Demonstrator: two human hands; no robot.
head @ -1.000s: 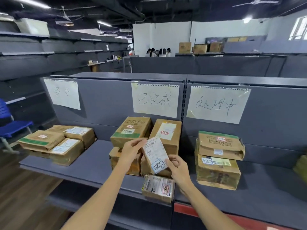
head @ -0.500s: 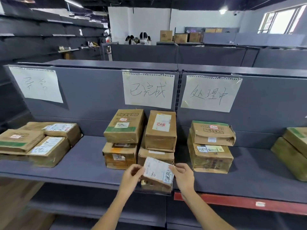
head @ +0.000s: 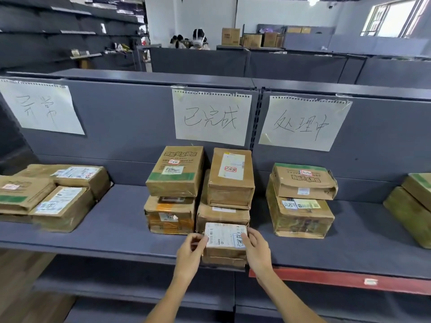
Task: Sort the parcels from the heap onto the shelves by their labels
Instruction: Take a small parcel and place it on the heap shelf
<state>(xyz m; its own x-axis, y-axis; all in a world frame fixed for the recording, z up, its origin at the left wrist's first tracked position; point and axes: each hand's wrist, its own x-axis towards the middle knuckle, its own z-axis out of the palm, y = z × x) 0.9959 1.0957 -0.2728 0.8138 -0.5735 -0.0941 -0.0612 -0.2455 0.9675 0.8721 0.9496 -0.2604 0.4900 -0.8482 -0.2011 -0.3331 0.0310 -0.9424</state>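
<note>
Now placing: left hand [head: 190,251] and right hand [head: 256,249] clasp a parcel [head: 225,240] between their fingers, seated on another at the shelf [head: 112,231] edge; release likely follows.

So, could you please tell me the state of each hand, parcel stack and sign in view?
Left hand: gripping the small parcel's left side.
Right hand: gripping its right side.
Small parcel: label up, atop another box at the shelf's front edge.
Middle stacks: two piles, two high.
Right stack: two boxes, top one crumpled.
Left group: low cluster.
Paper signs: taped on the back panel.
</note>
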